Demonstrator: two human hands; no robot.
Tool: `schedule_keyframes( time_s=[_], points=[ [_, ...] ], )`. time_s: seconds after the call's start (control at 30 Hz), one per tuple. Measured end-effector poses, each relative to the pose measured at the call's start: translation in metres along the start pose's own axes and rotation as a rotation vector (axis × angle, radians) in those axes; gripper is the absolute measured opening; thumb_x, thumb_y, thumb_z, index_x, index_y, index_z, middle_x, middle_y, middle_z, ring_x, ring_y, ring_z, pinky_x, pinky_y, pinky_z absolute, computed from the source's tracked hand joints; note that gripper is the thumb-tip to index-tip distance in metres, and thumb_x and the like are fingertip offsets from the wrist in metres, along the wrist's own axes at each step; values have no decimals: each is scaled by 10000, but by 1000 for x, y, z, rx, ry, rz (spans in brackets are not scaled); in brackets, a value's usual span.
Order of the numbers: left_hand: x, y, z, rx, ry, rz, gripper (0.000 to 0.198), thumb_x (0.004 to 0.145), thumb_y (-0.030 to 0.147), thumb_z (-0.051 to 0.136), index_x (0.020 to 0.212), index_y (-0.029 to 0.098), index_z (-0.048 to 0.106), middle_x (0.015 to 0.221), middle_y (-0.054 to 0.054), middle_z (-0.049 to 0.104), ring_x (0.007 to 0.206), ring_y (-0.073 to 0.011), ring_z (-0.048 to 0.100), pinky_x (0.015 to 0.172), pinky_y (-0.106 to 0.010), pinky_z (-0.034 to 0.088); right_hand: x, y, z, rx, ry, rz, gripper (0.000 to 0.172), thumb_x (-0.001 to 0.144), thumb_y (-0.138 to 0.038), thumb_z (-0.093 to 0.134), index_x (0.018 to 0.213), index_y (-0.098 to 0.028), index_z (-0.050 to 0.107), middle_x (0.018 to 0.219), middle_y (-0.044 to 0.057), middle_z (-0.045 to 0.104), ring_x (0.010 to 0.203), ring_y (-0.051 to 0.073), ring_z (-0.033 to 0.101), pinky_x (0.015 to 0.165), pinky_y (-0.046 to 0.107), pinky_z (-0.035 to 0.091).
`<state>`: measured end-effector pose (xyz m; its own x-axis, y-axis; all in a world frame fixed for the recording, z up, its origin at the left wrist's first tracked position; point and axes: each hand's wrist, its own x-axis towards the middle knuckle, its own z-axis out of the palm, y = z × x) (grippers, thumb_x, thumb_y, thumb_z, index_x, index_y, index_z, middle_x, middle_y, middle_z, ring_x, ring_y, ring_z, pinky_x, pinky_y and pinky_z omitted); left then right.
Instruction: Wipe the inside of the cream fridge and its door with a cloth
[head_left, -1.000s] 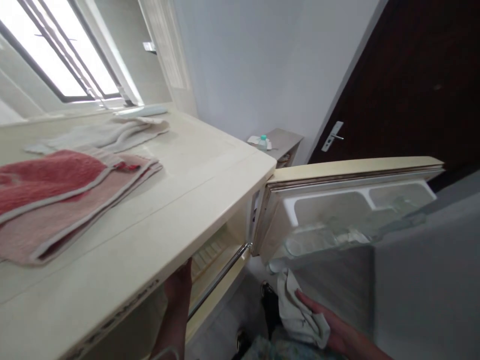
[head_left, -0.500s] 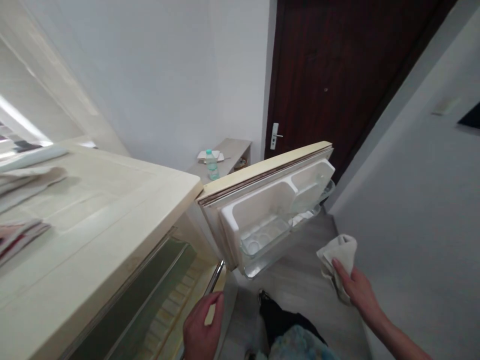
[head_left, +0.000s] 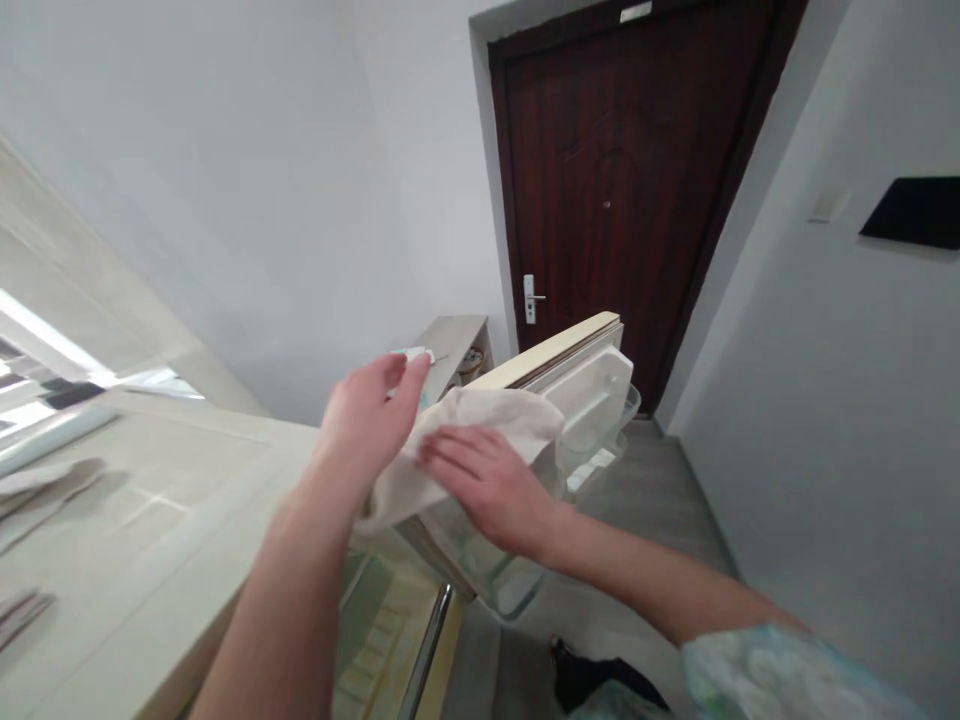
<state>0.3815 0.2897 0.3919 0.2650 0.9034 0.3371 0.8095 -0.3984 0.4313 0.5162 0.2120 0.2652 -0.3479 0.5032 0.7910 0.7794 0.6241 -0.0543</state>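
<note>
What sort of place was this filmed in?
Probably a home, just inside an entrance: there's a closed, dark reddish-brown panelled door, a cream, slab-shaped refrigerator door standing open, and a low, pale grey-brown cabinet between them.

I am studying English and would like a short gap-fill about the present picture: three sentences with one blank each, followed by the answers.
1. The hand lying across the pale cloth is the person's ____ one.
2. The refrigerator door stands wide ____.
3. In the picture, the metal handle is near the ____ edge of the dark brown door.

Missing words: right; open; left.
</note>
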Motion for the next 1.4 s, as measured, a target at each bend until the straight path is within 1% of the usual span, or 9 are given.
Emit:
schedule_keyframes(
  time_s=[0.1, 0.2, 0.37, 0.63, 0.87, 0.93, 1.03, 1.23, 1.4],
  points=[
    [19, 3, 32, 69, -324, 84, 626, 1005, 592, 304, 1136, 145, 723, 1147, -170, 736, 1138, -339, 671, 1024, -438, 496, 19, -3, 32, -3, -77, -210, 283, 1065, -211, 481, 1258, -173, 684, 1355, 35, 671, 1329, 205, 518, 1196, 390, 392],
    [20, -1, 49, 143, -462, 147, 628, 993, 631, 316, 1082, 163, 725, 1060, -171, 748, 1043, -341, 694, 981, -440, 499, 19, 4, 37, 38, -103, -261, 255, 1053, -195, 502, 1202, -172, 707, 1284, 29, 704, 1253, 178, 567, 1199, 370, 395],
    [18, -8, 45, 64, -527, 203, 644, 1012, 637, 259, 1003, 198, 730, 985, -127, 754, 972, -301, 699, 900, -380, 491, -4, 45, 2, 66, -4, -97, 291, 1075, -166, 442, 1212, -132, 696, 1257, 70, 715, 1255, 173, 581, 1190, 329, 434],
    [11, -9, 51, 224, -432, 121, 649, 1020, 627, 165, 996, 250, 693, 901, -104, 727, 912, -318, 678, 742, -359, 386, -51, 174, -72, -121, 72, 368, 291, 1029, -143, 475, 1217, -109, 695, 1212, 158, 700, 1197, 284, 607, 1086, 491, 502],
    [9, -8, 55, 273, -427, 118, 630, 1018, 627, 136, 977, 260, 646, 850, -95, 708, 908, -350, 680, 718, -366, 342, -21, 90, -34, -11, -11, 76, 299, 1077, -198, 431, 1258, -143, 663, 1275, 96, 701, 1237, 215, 574, 1145, 419, 454],
    [8, -9, 55, 299, -434, 132, 606, 1020, 615, 131, 990, 266, 626, 848, -88, 706, 898, -349, 684, 712, -368, 335, -20, 85, -31, 0, -34, 47, 301, 1084, -202, 418, 1256, -145, 659, 1282, 86, 700, 1238, 202, 575, 1152, 398, 450],
    [7, -9, 56, 343, -443, 124, 589, 1018, 613, 124, 1007, 281, 610, 867, -83, 711, 898, -350, 691, 727, -378, 353, -36, 127, -50, -12, -26, 159, 275, 1058, -197, 458, 1226, -144, 669, 1256, 103, 703, 1219, 217, 594, 1132, 414, 472],
    [7, -7, 59, 426, -450, 120, 565, 1003, 658, 140, 997, 282, 561, 808, -84, 701, 851, -353, 700, 716, -394, 391, -82, 263, -109, -179, 166, 587, 363, 880, -152, 451, 1124, -148, 720, 1223, 129, 711, 1200, 279, 621, 1093, 476, 482],
    [6, -7, 62, 450, -473, 80, 570, 978, 686, 166, 1067, 291, 567, 845, -70, 719, 847, -336, 709, 748, -410, 434, -105, 312, -99, -45, 419, 952, 500, 943, -487, 443, 1167, -118, 694, 1160, 149, 718, 1101, 299, 647, 1033, 474, 495]
  ],
)
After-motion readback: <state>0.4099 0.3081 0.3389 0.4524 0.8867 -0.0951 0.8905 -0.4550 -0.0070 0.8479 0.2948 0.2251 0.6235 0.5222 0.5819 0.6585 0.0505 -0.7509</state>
